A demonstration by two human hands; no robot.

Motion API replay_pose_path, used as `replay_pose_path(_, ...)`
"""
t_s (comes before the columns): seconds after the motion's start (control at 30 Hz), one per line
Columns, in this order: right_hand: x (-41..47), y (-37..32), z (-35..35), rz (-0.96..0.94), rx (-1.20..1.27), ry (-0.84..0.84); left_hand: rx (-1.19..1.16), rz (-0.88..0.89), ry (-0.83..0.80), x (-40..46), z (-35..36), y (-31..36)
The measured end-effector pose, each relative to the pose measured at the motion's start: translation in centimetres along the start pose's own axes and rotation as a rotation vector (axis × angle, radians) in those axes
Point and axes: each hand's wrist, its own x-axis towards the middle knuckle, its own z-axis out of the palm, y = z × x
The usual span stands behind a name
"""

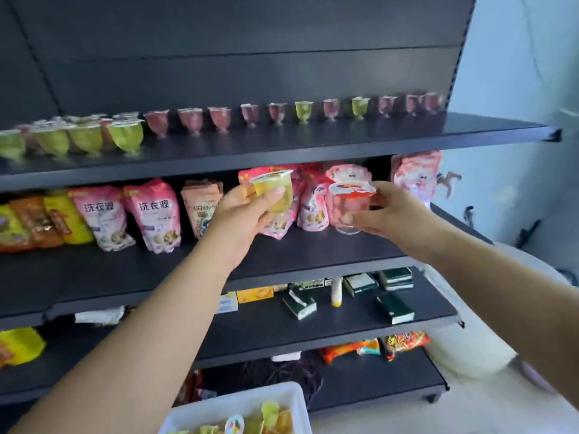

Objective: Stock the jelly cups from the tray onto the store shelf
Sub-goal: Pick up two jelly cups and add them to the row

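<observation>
Shelving in dark metal is filling the view, its top shelf carrying a row of green and pink jelly cups along the back. Pink and orange snack pouches are standing on the shelf below. A white tray is sitting at bottom centre, holding more cups. The left hand is gripping a yellow-green cup; the right hand is pinching a pink cup, both raised before the pouches.

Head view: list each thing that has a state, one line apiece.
left hand: grips yellow-green jelly cup, upright, sealed.
right hand: grips pink jelly cup, upright, sealed.
top shelf: partly stocked with a row of jelly cups, all upright.
white tray: more jelly cups inside.
</observation>
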Motion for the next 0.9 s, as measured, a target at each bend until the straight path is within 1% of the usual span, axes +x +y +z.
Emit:
replay_pose_path(0.13,1.8,-0.7,-4.7,-0.079,-0.031,-0.036,0.142,0.091,0.048,2.2,4.3,1.1)
replay_pose_path(0.37,5.1,-0.9,-9.7,-0.151,0.025,-0.049,0.240,0.109,0.191,4.5,8.3,1.5)
replay_pose_path(0.47,7.0,-0.9,-10.6,-0.183,0.044,-0.050,0.259,0.129,0.241,6.1,8.7,1.9)
replay_pose_path(0.7,13.5,-0.3,-10.8,-0.178,0.106,-0.104,0.292,0.136,0.289,11.8,9.0,1.8)
replay_pose_path(0.8,17.7,-0.3,-10.2,-0.172,0.066,-0.101,0.296,0.148,0.309,16.1,8.0,1.7)
replay_pose_path(0.9,23.3,-0.3,-8.4,-0.174,0.003,-0.104,0.356,0.133,0.340,21.1,6.1,1.4)
